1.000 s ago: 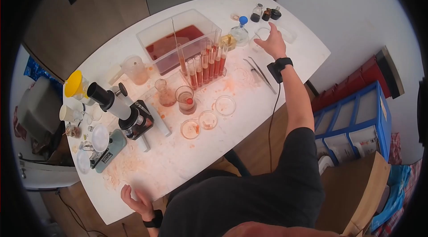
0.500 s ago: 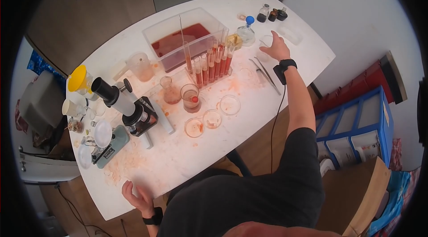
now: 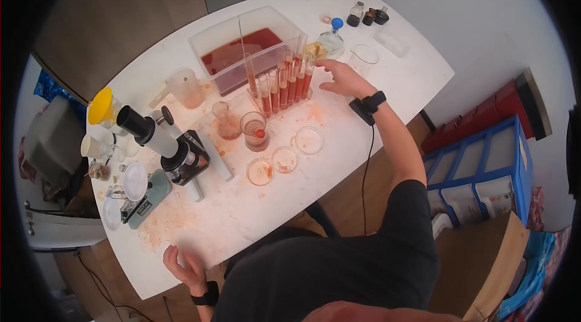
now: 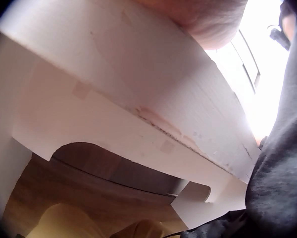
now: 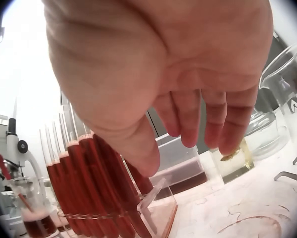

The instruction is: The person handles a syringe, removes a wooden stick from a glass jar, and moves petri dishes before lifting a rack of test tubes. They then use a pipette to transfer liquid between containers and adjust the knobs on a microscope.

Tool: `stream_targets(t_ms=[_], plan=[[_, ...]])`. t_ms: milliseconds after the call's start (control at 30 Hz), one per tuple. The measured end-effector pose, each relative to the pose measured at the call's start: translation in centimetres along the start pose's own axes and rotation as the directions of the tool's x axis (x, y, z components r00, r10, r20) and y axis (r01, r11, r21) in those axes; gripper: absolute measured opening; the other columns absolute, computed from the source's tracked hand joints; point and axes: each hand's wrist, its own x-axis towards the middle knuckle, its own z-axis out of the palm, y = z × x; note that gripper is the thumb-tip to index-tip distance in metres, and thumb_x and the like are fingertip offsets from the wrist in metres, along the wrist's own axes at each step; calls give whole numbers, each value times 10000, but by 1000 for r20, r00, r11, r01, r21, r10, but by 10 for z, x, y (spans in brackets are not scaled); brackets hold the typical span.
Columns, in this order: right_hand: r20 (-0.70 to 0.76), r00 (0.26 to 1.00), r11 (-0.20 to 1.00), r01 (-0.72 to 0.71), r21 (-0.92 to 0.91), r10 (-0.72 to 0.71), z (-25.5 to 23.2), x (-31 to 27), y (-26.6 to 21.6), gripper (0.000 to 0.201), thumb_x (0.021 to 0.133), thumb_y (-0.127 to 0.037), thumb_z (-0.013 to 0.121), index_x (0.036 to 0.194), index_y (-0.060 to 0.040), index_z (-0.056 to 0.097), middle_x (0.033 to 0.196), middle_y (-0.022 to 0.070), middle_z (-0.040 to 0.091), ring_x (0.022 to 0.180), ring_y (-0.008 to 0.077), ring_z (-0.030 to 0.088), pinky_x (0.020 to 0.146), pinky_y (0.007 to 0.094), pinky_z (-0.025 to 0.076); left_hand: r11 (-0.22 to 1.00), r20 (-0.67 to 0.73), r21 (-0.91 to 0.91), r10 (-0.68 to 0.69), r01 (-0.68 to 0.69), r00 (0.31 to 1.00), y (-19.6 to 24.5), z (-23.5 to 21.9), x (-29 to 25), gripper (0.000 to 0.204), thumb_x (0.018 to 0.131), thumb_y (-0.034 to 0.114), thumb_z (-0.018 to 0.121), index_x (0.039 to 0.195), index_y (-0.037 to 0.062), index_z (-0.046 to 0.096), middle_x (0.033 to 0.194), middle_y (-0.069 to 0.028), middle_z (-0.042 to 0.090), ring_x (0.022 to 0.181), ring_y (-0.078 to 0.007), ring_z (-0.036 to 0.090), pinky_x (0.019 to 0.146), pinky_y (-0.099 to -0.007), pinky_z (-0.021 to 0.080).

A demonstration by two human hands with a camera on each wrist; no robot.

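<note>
My right hand (image 3: 346, 81) reaches across the table to the near right end of a clear rack holding several test tubes (image 3: 283, 89) of red liquid. Its fingers are spread and loosely bent, with nothing gripped. In the right wrist view the thumb overlaps the tubes (image 5: 91, 183), and the fingertips hang in front of a small yellowish glass jar (image 5: 234, 168). To the right of that hand stands a glass beaker (image 3: 364, 57). My left hand (image 3: 186, 269) rests at the table's front edge, fingers loosely curled and holding nothing.
Behind the rack sits a plastic tub (image 3: 209, 74) of red liquid. A blue-stoppered flask (image 3: 331, 42) stands near the beaker. In front are petri dishes (image 3: 309, 140), a beaker with a red-tipped rod (image 3: 254, 134) and a conical flask (image 3: 226, 123). A microscope (image 3: 163, 143) and balance (image 3: 148, 204) stand left.
My right hand has left the glass beaker on the right and moved left to the test tube rack, its fingers now hanging lower. The left hand stays at the table edge.
</note>
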Motion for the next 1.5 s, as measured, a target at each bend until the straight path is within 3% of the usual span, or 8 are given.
stream_targets(t_ms=[100,200,400,600,700,1033,1333,1500], plan=[[68,995,997,77,17,-78,19,20,0,755,694,-145,770,1371,-36,453,1286,215,568,1175,331,555,1009,371,436,1000,-20,6,-7,7,1000,-1,0,-3,336,845,-77,559,1171,-28,496,1158,-203,537,1067,-360,531,962,-437,420],[282,959,996,-26,89,0,-1,26,-32,867,685,-196,804,1415,-4,377,1336,238,513,1260,338,482,1075,365,365,1000,-18,13,-20,20,1000,-1,-1,-3,330,846,-77,561,1166,-27,497,1162,-201,536,1068,-358,531,963,-435,421],[344,939,999,33,-36,-19,8,36,0,968,622,-221,854,1420,10,357,1368,256,470,1299,333,439,1089,354,343,1000,-38,8,-10,10,999,-2,2,-3,339,840,-83,567,1166,-25,494,1150,-203,540,1056,-358,536,956,-439,427],[385,919,989,128,-74,-91,14,48,3,773,598,-206,875,1263,-20,527,1235,186,589,1160,289,548,993,356,432,1000,-40,11,-23,23,999,2,1,-2,355,829,-85,570,1171,-25,493,1147,-209,544,1045,-366,539,948,-442,433],[453,865,974,164,155,-218,18,57,7,639,592,-147,872,1153,-28,591,1108,128,653,1018,232,606,895,337,491,999,-43,31,-31,32,999,4,0,-1,363,823,-90,570,1172,-25,494,1146,-212,546,1041,-370,541,947,-443,434],[293,934,935,97,340,-204,17,45,-4,672,597,-122,863,1200,-56,575,1095,65,653,994,166,594,905,296,486,998,-30,25,-62,62,998,3,0,0,375,814,-100,579,1171,-20,494,1141,-210,545,1044,-368,542,944,-435,439],[122,982,976,121,182,-144,26,18,20,755,575,-257,877,1225,-53,552,1092,124,657,1033,275,626,919,350,485,999,-13,17,-42,42,999,1,-1,1,389,814,-97,583,1183,-16,489,1154,-211,545,1048,-368,543,946,-439,437],[94,996,983,-19,181,2,16,-2,17,773,554,-274,887,1219,-57,560,1119,131,655,1047,279,624,933,353,479,999,-11,15,-40,41,999,1,-1,0,384,816,-91,579,1183,-20,492,1156,-211,547,1050,-370,543,949,-443,436]])
